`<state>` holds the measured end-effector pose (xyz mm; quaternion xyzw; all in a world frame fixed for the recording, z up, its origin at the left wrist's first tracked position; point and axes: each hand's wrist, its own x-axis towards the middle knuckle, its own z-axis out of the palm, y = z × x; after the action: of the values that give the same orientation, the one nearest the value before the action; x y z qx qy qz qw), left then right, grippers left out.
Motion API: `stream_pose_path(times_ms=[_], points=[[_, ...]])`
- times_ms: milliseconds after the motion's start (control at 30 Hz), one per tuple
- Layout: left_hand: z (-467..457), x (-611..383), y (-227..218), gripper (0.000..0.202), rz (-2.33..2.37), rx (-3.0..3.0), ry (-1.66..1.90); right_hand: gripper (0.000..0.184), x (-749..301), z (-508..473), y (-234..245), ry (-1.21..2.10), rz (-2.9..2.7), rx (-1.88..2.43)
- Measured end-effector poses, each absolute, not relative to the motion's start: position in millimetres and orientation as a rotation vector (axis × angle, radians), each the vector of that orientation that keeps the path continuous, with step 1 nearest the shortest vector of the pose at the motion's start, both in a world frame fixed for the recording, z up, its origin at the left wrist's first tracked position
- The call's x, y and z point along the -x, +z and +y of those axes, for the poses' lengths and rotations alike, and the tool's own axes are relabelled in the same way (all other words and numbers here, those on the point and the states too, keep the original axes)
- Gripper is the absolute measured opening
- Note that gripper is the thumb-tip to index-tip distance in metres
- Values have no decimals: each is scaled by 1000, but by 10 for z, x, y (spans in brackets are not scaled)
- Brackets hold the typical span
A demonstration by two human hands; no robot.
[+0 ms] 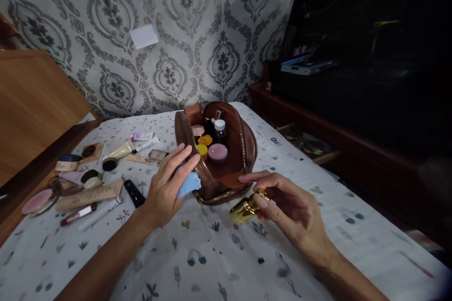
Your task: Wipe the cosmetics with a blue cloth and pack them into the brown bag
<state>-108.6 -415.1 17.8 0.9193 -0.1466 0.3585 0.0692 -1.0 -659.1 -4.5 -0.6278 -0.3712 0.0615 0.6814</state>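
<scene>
The right hand's (296,214) thumb and fingers pinch a gold bottle (241,212), tilted just in front of the open brown bag (251,145); the left hand's (168,189) fingers grip a blue cloth (189,185) by its rim. The step in hand looks like handling the bottle beside the bag; the next move probably calls for a steady pinch, clear of the leather flap (230,180). Beyond, cosmetics (90,196) lie loose on the sheet (215,273).

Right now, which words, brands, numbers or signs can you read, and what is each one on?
No text is legible.
Tan squeeze tube: faint marks, too blurred to read.
Pink-and-white tube: print too small to read.
Gold-coloured bottle in the right hand: no readable lettering.
White paper on the patterned wallpaper: nothing readable.
</scene>
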Motion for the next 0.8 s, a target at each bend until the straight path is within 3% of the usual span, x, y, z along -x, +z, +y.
stream_pose_path(times_ms=[400, 800], points=[[-4147, 1074, 150, 51, -439, -2778, 1122, 9, -11, -6601, -30, 107, -912, 1366], [-4139, 1064, 142, 52, -469, -2776, 1146, 10, -18, -6590, -57, 92, -926, 1373]])
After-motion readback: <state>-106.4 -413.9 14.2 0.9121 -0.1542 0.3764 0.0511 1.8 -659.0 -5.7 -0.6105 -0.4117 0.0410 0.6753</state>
